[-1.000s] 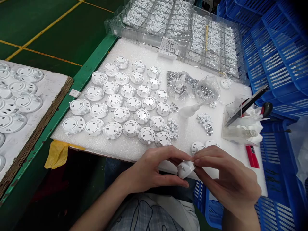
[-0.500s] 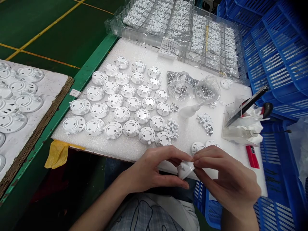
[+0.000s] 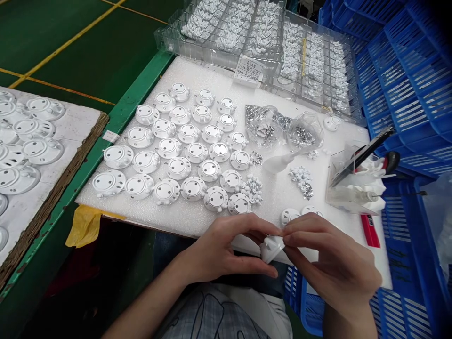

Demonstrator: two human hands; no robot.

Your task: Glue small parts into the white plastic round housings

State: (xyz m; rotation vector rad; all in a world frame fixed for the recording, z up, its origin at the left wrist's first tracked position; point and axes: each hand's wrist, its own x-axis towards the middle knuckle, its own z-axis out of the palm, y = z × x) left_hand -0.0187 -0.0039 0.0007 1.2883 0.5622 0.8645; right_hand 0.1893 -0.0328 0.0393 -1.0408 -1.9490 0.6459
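Near the front edge of the foam-topped table, my left hand (image 3: 233,247) grips a small round white plastic part (image 3: 271,249) between thumb and fingers. The part is tilted on its side. My right hand (image 3: 328,254) is closed at the part's right edge, its thumb and fingertips pinched against it; whether a smaller piece sits between them is hidden. Just beyond my hands lie white discs (image 3: 290,215), partly covered by my right hand. Rows of assembled white round parts (image 3: 196,152) with two dark dots each lie to the left, beside a pile of small white pieces (image 3: 252,188).
Bags of small metal pieces (image 3: 304,132) and a white squeeze bottle (image 3: 277,162) lie mid-table. A clear box of tools (image 3: 348,183) and a red box (image 3: 370,230) are at right. Clear trays (image 3: 226,47) line the back; blue crates (image 3: 409,84) stand right. Another board (image 3: 76,122) is left.
Both hands stay in nearly the same place on the white part. My right hand has shifted very slightly left.
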